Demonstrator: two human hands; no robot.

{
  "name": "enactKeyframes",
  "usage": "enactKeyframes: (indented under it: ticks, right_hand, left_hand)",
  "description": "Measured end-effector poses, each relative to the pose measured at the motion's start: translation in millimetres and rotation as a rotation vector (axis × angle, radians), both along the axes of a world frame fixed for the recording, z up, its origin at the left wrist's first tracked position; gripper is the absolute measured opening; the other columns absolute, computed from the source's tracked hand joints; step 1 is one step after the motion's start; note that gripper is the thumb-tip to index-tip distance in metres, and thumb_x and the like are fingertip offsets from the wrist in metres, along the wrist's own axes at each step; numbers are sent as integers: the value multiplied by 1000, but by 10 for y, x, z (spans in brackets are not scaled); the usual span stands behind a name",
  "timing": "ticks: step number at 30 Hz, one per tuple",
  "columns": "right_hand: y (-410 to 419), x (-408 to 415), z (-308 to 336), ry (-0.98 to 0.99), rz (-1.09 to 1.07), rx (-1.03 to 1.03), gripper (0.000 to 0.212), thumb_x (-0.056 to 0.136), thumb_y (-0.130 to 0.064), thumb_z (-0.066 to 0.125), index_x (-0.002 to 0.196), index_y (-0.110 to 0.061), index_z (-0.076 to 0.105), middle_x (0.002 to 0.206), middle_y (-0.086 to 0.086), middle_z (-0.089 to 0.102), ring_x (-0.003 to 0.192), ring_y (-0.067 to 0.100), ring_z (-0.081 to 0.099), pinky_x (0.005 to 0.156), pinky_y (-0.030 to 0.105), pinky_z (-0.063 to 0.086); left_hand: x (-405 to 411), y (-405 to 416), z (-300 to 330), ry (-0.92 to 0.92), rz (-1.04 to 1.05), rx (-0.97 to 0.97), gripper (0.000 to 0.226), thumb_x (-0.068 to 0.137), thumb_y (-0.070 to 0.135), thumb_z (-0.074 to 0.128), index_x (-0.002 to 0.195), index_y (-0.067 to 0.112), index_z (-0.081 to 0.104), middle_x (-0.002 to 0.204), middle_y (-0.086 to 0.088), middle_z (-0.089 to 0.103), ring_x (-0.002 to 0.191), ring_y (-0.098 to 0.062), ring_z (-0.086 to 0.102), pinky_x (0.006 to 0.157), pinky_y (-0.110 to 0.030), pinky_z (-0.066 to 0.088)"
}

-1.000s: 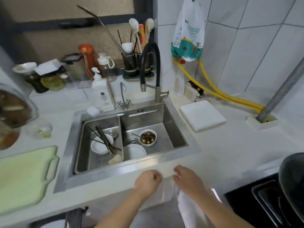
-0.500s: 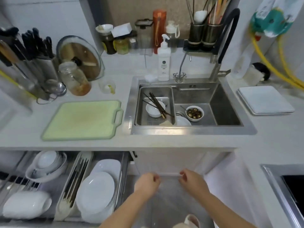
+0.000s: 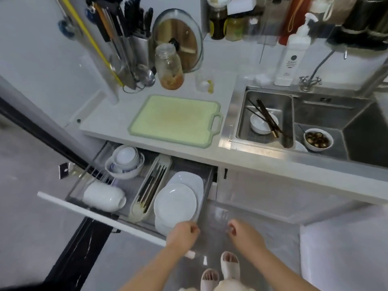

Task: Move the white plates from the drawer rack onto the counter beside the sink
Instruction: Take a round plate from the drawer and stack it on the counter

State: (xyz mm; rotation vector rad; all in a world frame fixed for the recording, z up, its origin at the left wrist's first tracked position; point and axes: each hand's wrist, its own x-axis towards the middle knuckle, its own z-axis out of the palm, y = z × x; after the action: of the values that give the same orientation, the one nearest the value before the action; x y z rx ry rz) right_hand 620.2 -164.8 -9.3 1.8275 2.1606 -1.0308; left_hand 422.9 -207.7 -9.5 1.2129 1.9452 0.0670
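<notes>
Both hands are hovering low in front of the open drawer, forearms reaching forward from the bottom of the view. The left hand (image 3: 182, 233) is hanging with its fingers curled into a loose fist, its grip closed on nothing, knuckles just over the near edge of the white plates (image 3: 175, 203). The right hand (image 3: 244, 234) is doing the same a little to the right, fingers curled under, holding nothing and touching nothing, above the grey floor.

The plates are lying stacked and overlapping in the right compartment of the drawer rack (image 3: 206, 185); two are showing plainly, with more rims underneath that cannot be counted. Beside them, one long cutlery tray (image 3: 150, 187) is holding dark chopsticks. Further left, a nest of bowls (image 3: 125, 161) is sitting at the back, and one white bowl (image 3: 104, 196) is lying on its side at the front.

Above, on the bench (image 3: 109, 120), one green cutting board (image 3: 175, 120) is lying flat. To its right, the sink (image 3: 231, 122) is holding two bowls, one crossed by chopsticks. Two slippered feet are showing at the bottom.
</notes>
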Motion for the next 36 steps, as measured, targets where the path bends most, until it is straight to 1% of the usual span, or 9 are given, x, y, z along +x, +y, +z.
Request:
enactKeyframes:
  ticks: [6, 11, 15, 18, 21, 23, 28, 33, 36]
  right_hand:
    - [287, -375, -73, 2, 201, -31, 26, 92, -40, 48, 111, -26, 57, 106, -6, 66, 91, 14, 61, 68, 23, 40]
    - [562, -682, -254, 37, 310, -93, 28, 92, -39, 46, 114, -23, 55, 110, -4, 61, 97, 16, 61, 84, 35, 52]
    - [671, -899, -355, 3, 343, -104, 12, 91, -36, 47, 91, -25, 53, 94, -3, 57, 91, 20, 59, 80, 36, 51]
    - [771, -1050, -468, -33, 325, -115, 13, 91, -34, 47, 86, -24, 52, 90, 0, 59, 88, 21, 60, 77, 35, 52]
    - [857, -1199, -566, -75, 293, -112, 14, 91, -37, 46, 81, -27, 48, 85, -3, 57, 75, 15, 57, 65, 30, 49]
    - [913, -1302, -633, -105, 261, -112, 15, 92, -39, 45, 88, -27, 54, 87, -5, 60, 72, 12, 53, 61, 28, 47]
    - [1013, -1556, -877, -192, 193, -190, 23, 94, -37, 44, 102, -20, 57, 100, 4, 66, 93, 23, 63, 74, 33, 49]
    - [1040, -1725, -1089, -201, 83, -219, 30, 97, -31, 43, 119, -13, 49, 111, 10, 62, 103, 27, 60, 79, 34, 50]
    - [1047, -1797, -1175, -233, 30, -208, 32, 97, -29, 42, 123, -10, 46, 115, 11, 60, 104, 26, 61, 83, 35, 52]
  left_hand:
    - [-357, -59, 8, 83, 187, -33, 25, 90, 32, 45, 100, 28, 68, 100, 6, 70, 93, -17, 65, 75, -25, 47]
    - [-631, -6, -72, 100, 300, -24, 27, 90, 34, 44, 101, 29, 68, 103, 6, 70, 96, -16, 63, 74, -22, 44]
    - [-857, 43, -147, 113, 326, -32, 27, 91, 32, 45, 103, 30, 68, 106, 6, 69, 100, -17, 63, 75, -23, 44]
    - [-1050, 158, -214, 112, 311, -52, 27, 91, 30, 43, 101, 29, 69, 105, 4, 69, 99, -19, 62, 77, -26, 47]
    - [-1269, 311, -326, 104, 290, -93, 27, 91, 31, 43, 102, 27, 68, 104, 0, 70, 97, -22, 63, 81, -30, 51]
    - [-1416, 418, -434, 96, 277, -123, 28, 91, 32, 43, 105, 29, 66, 105, 1, 70, 97, -21, 64, 81, -30, 52]
    - [-1734, 591, -812, 91, 194, -211, 27, 92, 35, 44, 110, 27, 63, 103, 3, 69, 85, -17, 63, 68, -27, 47]
    - [-1928, 646, -1167, 115, 236, -261, 24, 90, 33, 46, 105, 20, 58, 83, 6, 58, 72, -15, 53, 60, -29, 42]
    - [-1968, 655, -1327, 96, 239, -290, 27, 91, 40, 48, 110, 21, 51, 94, 5, 62, 79, -16, 55, 66, -30, 41]
